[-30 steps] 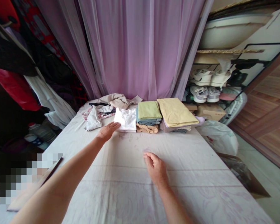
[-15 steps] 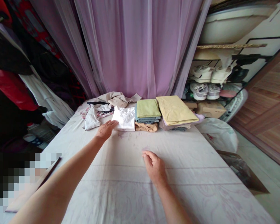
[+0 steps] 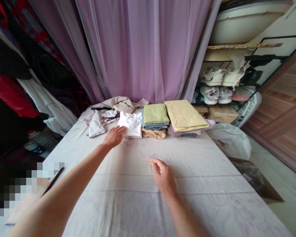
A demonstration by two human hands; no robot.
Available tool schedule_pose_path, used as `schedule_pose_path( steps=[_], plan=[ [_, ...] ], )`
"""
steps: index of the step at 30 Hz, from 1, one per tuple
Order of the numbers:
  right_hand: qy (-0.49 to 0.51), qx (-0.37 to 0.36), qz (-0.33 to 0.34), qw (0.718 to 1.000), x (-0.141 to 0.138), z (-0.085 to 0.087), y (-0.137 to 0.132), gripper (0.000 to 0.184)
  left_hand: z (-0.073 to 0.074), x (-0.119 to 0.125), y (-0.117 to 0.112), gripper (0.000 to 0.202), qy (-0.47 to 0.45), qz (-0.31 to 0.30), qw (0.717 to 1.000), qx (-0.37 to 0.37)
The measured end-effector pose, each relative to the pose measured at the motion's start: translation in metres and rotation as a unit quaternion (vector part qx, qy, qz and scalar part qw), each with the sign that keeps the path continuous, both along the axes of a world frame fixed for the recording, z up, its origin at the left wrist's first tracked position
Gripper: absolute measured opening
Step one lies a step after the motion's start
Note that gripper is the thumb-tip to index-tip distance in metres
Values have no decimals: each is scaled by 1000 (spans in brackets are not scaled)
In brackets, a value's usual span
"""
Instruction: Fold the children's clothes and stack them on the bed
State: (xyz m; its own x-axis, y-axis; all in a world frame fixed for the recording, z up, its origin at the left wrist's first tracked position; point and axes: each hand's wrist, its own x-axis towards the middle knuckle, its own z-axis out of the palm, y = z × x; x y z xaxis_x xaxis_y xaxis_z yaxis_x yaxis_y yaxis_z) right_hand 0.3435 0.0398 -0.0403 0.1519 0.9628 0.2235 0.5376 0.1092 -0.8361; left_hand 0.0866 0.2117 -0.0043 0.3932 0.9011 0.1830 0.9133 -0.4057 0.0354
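Note:
My left hand (image 3: 113, 137) lies flat on the pale bedsheet (image 3: 138, 158), its fingertips at the near edge of a folded white T-shirt (image 3: 130, 124). My right hand (image 3: 162, 175) rests nearer to me on the sheet, fingers loosely curled and holding nothing. To the right of the shirt stand a stack topped by folded green cloth (image 3: 156, 114) and a folded yellow cloth (image 3: 185, 115) on another pile. A crumpled white garment (image 3: 96, 125) and a rumpled beige cloth (image 3: 123, 104) lie to the left and behind.
A sheer lilac curtain (image 3: 140, 49) hangs behind the bed. Dark and red clothes (image 3: 12, 89) hang on the left. On the right are a shoe rack with white sneakers (image 3: 212, 94), a white plastic bag (image 3: 230, 143) and a cardboard box (image 3: 222, 114).
My left hand has shifted slightly left of the shirt, with its fingers spread a little more. The whole view has tilted slightly, and my right hand stays nearly still.

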Motion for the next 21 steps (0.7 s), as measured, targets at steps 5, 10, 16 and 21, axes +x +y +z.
schedule_pose_path(
  steps=[5, 10, 16, 21],
  plan=[
    [-7, -6, 4, 1000, 0, -1, 0, 35, 3, 41, 3, 50, 2, -58, 998, -28],
    [-6, 2, 3, 1000, 0, -1, 0, 34, -9, 80, 4, 50, -16, 28, 998, -59],
    [-13, 1, 5, 1000, 1, -2, 0, 35, -10, 86, 3, 48, -28, 40, 996, -68],
    [-6, 3, 1, 1000, 0, -2, 0, 35, 0, 68, 4, 51, -32, 30, 997, -63]
  ],
)
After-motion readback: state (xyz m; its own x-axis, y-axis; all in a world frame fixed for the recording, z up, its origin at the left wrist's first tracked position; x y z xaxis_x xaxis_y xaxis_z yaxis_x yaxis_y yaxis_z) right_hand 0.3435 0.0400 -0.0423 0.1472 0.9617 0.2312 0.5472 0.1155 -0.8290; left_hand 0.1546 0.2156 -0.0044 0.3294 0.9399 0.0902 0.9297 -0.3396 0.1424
